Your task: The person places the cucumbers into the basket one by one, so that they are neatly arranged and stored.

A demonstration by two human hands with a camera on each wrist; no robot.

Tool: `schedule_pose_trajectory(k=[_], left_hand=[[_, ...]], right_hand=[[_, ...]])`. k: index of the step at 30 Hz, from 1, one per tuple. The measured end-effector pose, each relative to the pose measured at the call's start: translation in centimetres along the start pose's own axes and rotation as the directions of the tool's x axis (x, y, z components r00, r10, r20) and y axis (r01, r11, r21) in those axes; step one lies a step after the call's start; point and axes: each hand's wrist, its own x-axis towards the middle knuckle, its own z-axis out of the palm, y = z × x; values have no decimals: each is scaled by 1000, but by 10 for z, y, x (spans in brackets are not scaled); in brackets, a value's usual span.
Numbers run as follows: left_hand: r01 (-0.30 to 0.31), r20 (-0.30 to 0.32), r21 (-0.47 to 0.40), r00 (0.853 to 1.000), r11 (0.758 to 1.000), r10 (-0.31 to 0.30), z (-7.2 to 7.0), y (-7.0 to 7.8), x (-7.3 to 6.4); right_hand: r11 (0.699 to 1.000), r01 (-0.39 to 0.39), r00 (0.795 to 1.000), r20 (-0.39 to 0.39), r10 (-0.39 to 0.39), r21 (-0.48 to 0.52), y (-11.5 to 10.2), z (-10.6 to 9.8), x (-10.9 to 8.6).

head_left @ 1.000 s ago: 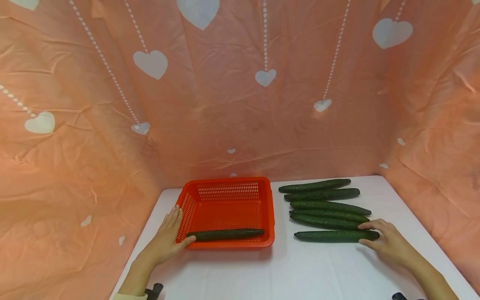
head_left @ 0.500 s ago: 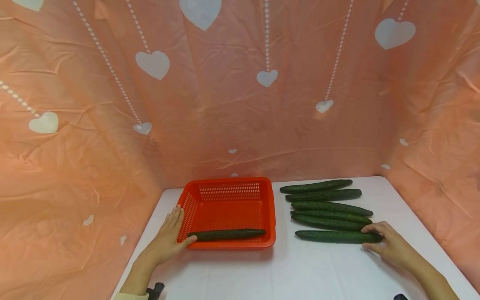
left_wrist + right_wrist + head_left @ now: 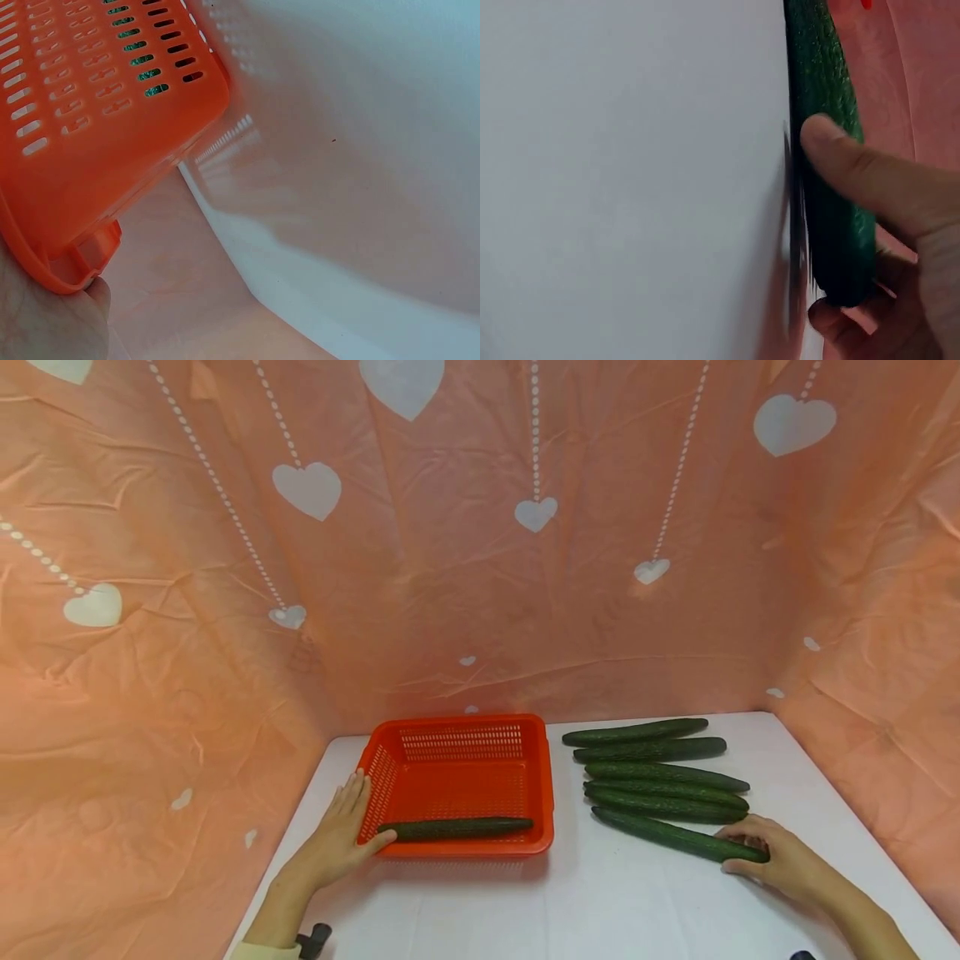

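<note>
My right hand grips the right end of the nearest cucumber, thumb on the near side and fingers curled behind it. In the right wrist view, the thumb presses on the dark green cucumber and fingertips come round its end. At the left, my left hand rests on the corner of a red plastic basket, fingers straight along the left side and thumb over the front rim. One cucumber lies inside along the basket's front wall. The left wrist view has the basket's slotted side and part of the hand.
Several more cucumbers lie roughly parallel on the white tabletop, right of the basket and behind the held one. An orange cloth with white hearts hangs round the back and sides.
The right hand has closed on the nearest cucumber and drawn its right end nearer, so it now slants away from the row. The left hand and basket have stayed put.
</note>
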Motion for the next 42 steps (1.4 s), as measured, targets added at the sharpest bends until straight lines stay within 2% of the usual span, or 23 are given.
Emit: schedule_pose_trajectory(k=[6, 12, 16, 23, 28, 37, 42], left_hand=[[-2, -3, 3, 1000, 1000, 2, 0, 0, -1], [-9, -11, 1, 1000, 1000, 9, 0, -1, -2], [-13, -14, 8, 1000, 1000, 13, 0, -2, -2], [-10, -10, 13, 1000, 1000, 10, 0, -3, 0], [-14, -4, 21, 1000, 1000, 14, 1, -3, 2], [-16, 0, 19, 1000, 1000, 16, 2, -3, 0], [-22, 0, 38, 1000, 999, 22, 2, -3, 1]], right_hand=[[994, -104, 995, 9, 104, -26, -13, -2, 3], [988, -154, 987, 34, 154, -13, -26, -7, 8], [990, -142, 990, 15, 142, 8, -32, -10, 10], [993, -106, 992, -63, 110, 58, -44, -16, 17], [991, -113, 990, -79, 119, 78, -55, -20, 28], [993, -37, 988, -143, 54, 113, -77, -13, 49], [991, -17, 990, -138, 36, 132, -91, -8, 65]])
